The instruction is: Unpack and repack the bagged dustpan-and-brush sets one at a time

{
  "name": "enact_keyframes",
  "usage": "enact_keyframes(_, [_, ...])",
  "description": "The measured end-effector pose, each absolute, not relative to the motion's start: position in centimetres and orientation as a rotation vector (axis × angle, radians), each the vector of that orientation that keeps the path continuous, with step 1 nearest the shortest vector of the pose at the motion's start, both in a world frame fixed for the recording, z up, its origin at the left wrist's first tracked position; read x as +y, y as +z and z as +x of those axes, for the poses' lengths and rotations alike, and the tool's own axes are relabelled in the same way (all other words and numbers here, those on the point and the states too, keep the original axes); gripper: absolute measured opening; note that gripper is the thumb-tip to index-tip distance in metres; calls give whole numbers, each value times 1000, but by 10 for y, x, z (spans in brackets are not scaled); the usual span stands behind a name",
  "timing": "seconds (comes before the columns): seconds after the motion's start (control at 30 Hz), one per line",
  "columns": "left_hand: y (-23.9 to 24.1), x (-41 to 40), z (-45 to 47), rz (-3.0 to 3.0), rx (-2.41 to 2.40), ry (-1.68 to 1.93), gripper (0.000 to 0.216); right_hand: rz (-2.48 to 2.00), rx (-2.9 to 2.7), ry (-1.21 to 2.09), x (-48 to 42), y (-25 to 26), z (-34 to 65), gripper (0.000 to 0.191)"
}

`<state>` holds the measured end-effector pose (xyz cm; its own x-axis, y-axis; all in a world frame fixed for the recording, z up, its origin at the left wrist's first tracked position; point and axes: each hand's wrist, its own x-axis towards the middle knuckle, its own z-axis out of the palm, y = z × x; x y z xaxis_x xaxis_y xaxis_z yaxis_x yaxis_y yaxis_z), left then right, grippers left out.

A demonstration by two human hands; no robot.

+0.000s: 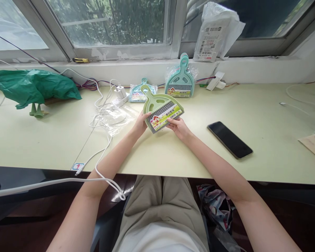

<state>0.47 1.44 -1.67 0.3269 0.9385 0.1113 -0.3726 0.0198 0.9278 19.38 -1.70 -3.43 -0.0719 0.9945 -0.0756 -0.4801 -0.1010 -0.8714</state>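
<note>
Between my hands, tilted above the table, is a light green dustpan and brush set (162, 106) with grey bristles and a printed label strip across it. My left hand (141, 125) grips its left edge, thumb on the front. At the lower right, my right hand (179, 127) pinches the label edge between thumb and fingers. Behind it a stack of teal dustpan sets (180, 80) in clear wrap leans on the sill wall. A smaller blue-teal dustpan set (139, 93), also wrapped, lies just left of that stack.
A black phone (229, 139) lies on the table (275, 140) at right. White cables (101, 101), a charger (120, 92) and clear plastic film (115, 119) spread at left, near a green plastic bag (36, 86). A yellow cutter (80, 60) and white parcel bag (212, 35) rest on the sill.
</note>
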Motion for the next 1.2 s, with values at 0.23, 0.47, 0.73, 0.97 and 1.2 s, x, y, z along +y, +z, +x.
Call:
enact_keyframes(0.23, [-12,11,-3,1226,675,1070,71,-846,-842,1480,-17,-34,195,13])
enact_keyframes(0.47, [-13,12,-3,1152,685,1086,58,-852,-845,1474,-17,-34,194,12])
enact_keyframes(0.73, [-12,12,-3,1124,687,1082,59,-857,-868,1468,-17,-34,194,21])
enact_keyframes(0.97, [-12,12,-3,1143,681,1078,59,-863,-874,1465,-18,-32,194,23])
enact_keyframes(1.2, [-14,13,-4,1144,678,1079,60,-862,-878,1459,-19,-31,194,23])
